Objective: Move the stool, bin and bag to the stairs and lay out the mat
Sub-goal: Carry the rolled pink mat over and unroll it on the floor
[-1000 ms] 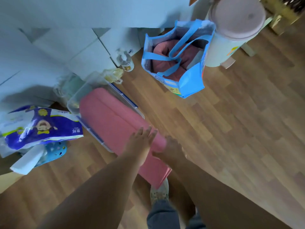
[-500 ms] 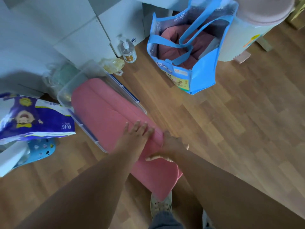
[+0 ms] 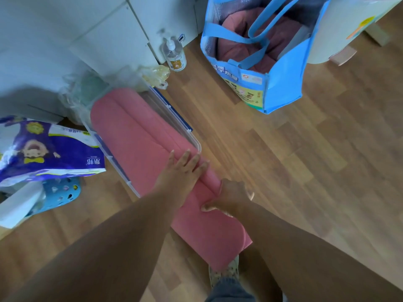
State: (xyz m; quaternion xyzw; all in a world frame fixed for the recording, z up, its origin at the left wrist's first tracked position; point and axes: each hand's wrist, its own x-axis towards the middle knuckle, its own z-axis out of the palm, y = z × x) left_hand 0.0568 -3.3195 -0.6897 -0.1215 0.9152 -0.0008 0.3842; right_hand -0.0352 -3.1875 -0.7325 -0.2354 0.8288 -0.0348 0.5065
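mat (image 3: 139, 136) under left fingers (image 3: 185, 159)

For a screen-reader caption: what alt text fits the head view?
Left hand lies flat on a rolled pink mat, right hand gripping its side; a blue tote bag stands on the wooden floor.

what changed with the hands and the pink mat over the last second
Both hands closed in on the pink mat: the left hand settled flat on top of the roll, and the right hand curled round its right edge, thumb pressed on. The view also moved nearer. The mat still leans on the clear bin, and the blue bag and pump bottle have not moved.
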